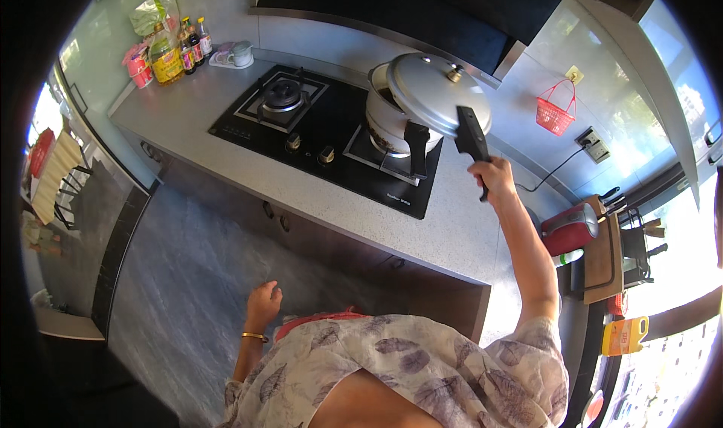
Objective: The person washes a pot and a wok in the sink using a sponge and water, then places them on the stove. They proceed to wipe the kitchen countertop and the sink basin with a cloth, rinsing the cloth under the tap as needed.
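A metal pressure cooker pot [384,114] stands on the right burner of the black gas hob [316,140], its black handle pointing towards me. Its round metal lid [432,89] is tilted above the pot's right side, leaving part of the opening showing at the left. My right hand [494,178] is closed around the lid's black handle [471,134]. Low over the floor at my side hangs my left hand [264,303], holding nothing, fingers loosely curled and a gold bangle on the wrist. The pot's contents are mostly hidden.
Cooking oil [166,60], sauce bottles [195,43] and lidded jars [240,54] stand at the back left. A range hood [395,4] overhangs the hob. On the right are a red basket [555,114], a plugged-in cable [551,175], a red appliance [567,228], knives [613,199] and a cutting board [604,258].
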The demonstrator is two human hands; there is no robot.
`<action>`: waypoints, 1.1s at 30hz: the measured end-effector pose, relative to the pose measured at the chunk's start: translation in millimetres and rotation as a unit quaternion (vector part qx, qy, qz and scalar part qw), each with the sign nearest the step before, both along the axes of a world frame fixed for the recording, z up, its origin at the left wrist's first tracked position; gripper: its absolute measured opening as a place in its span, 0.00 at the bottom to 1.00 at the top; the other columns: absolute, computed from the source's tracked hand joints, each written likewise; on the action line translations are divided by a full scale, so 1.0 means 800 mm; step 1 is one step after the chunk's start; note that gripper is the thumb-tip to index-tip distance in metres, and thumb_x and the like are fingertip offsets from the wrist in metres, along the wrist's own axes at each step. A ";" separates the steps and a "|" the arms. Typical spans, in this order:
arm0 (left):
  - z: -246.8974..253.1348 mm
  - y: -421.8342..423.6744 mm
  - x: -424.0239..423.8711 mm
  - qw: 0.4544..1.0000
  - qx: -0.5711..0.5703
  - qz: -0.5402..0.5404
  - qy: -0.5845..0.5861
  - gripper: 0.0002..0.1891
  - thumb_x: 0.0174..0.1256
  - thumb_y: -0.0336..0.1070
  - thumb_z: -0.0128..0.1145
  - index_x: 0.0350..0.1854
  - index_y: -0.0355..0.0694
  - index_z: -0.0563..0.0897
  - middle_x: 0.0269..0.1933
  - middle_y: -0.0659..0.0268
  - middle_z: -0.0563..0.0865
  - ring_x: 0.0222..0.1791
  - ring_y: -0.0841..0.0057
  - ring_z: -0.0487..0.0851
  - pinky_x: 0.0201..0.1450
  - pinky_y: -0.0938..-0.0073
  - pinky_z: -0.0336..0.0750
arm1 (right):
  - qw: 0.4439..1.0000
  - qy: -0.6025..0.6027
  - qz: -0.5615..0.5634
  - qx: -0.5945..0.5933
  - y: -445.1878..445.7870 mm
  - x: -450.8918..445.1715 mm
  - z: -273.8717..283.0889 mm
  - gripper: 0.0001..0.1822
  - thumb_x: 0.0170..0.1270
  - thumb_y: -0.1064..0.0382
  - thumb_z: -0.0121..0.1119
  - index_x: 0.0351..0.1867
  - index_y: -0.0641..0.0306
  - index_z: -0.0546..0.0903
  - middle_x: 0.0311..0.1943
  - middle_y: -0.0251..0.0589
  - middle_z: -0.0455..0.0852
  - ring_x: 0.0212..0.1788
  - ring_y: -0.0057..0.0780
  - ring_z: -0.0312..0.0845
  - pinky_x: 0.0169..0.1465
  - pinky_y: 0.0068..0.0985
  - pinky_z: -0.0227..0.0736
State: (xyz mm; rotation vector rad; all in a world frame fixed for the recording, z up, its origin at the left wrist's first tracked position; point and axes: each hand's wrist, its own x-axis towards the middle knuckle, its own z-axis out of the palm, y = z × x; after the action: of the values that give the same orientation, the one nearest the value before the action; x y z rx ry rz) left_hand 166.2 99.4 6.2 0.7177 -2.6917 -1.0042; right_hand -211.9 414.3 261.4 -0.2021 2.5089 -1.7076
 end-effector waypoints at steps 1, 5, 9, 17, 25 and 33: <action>-0.001 0.006 -0.001 1.000 0.009 -0.007 -0.005 0.14 0.56 0.37 0.53 0.41 0.33 0.81 0.39 0.50 0.83 0.39 0.54 0.80 0.43 0.61 0.74 | 1.000 -0.009 0.009 0.003 -0.012 -0.014 0.001 0.05 0.40 0.73 0.59 0.17 0.69 0.74 0.14 0.38 0.73 0.15 0.23 0.66 0.19 0.22 0.59; -0.018 0.015 0.003 0.999 0.032 -0.015 -0.022 0.14 0.57 0.38 0.53 0.42 0.35 0.81 0.40 0.51 0.83 0.41 0.54 0.79 0.44 0.60 0.73 | 0.999 -0.039 0.010 0.013 -0.043 -0.051 0.003 0.05 0.39 0.75 0.60 0.16 0.69 0.74 0.14 0.37 0.73 0.15 0.23 0.66 0.18 0.22 0.59; -0.025 0.015 0.010 0.997 0.002 -0.001 -0.072 0.15 0.57 0.39 0.53 0.42 0.36 0.80 0.42 0.52 0.82 0.43 0.54 0.79 0.45 0.59 0.72 | 0.999 -0.049 0.014 0.017 -0.047 -0.077 -0.007 0.05 0.38 0.75 0.61 0.16 0.68 0.75 0.14 0.37 0.74 0.15 0.23 0.66 0.18 0.22 0.61; -0.029 0.014 0.010 0.998 0.002 -0.002 -0.062 0.15 0.57 0.39 0.53 0.41 0.35 0.80 0.40 0.52 0.83 0.42 0.55 0.79 0.45 0.59 0.73 | 0.997 -0.054 0.041 0.029 -0.053 -0.075 -0.005 0.05 0.41 0.74 0.61 0.18 0.69 0.76 0.16 0.37 0.74 0.17 0.22 0.66 0.20 0.21 0.61; -0.023 0.003 0.001 0.998 -0.001 -0.061 -0.032 0.15 0.56 0.39 0.53 0.41 0.34 0.80 0.40 0.51 0.83 0.40 0.55 0.80 0.43 0.61 0.74 | 0.983 -0.078 0.123 0.111 -0.045 -0.076 0.001 0.15 0.51 0.61 0.64 0.30 0.74 0.77 0.24 0.46 0.81 0.22 0.24 0.76 0.25 0.22 0.70; -0.004 -0.023 -0.020 0.989 0.013 -0.130 -0.068 0.15 0.57 0.37 0.53 0.41 0.32 0.80 0.39 0.50 0.83 0.38 0.57 0.82 0.42 0.63 0.75 | 0.947 0.233 -0.037 0.218 0.049 0.036 -0.020 0.21 0.55 0.61 0.61 0.49 0.67 0.73 0.44 0.46 0.80 0.38 0.33 0.80 0.41 0.28 0.75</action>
State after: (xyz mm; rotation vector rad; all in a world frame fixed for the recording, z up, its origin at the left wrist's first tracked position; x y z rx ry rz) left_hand 149.9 80.8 3.3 0.4614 -2.9542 -1.0845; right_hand -183.3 453.6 245.1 -0.5319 3.1942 -1.1751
